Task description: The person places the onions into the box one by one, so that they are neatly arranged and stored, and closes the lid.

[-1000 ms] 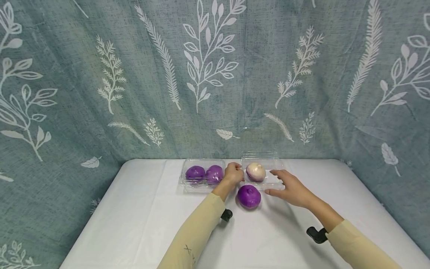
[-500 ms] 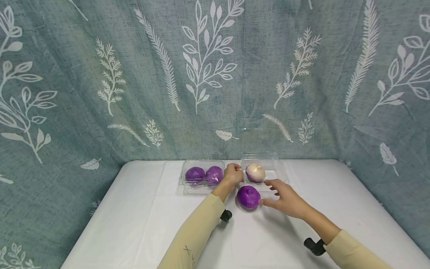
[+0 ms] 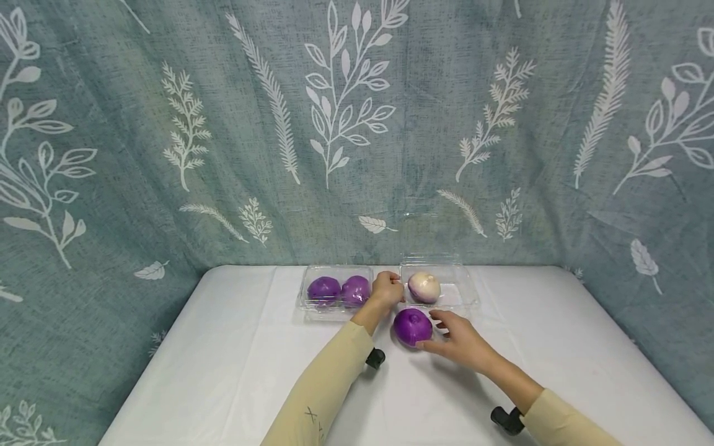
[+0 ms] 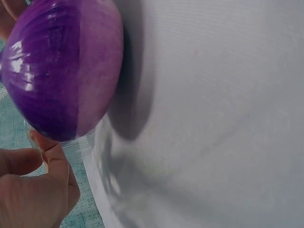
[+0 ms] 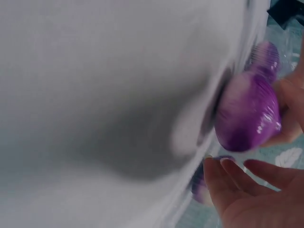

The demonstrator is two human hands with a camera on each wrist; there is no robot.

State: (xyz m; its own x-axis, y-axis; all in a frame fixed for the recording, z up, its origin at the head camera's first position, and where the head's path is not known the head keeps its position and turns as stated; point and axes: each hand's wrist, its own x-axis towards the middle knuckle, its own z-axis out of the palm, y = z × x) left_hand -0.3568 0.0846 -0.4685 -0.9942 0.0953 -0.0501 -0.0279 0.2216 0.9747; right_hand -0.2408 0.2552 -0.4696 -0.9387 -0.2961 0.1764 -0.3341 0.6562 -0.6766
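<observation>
A purple onion sits on the white table in front of two clear plastic containers. My right hand is at its right side, fingers apart and slightly bent, not wrapped around it. In the right wrist view, the fingertips appear just clear of the onion. My left hand pinches the left edge of the right container, whose lid stands raised; the thumb and finger meet there in the left wrist view. Inside that container, on the left, is a pale onion with purple sides.
Left of my left hand stands another clear container holding two purple onions. A leaf-patterned green curtain hangs behind the white table. Black wrist cameras stick out beneath the sleeves.
My right hand has moved left and toward me, from beside the right container to the right side of the front onion. My left hand has stayed on the container edge.
</observation>
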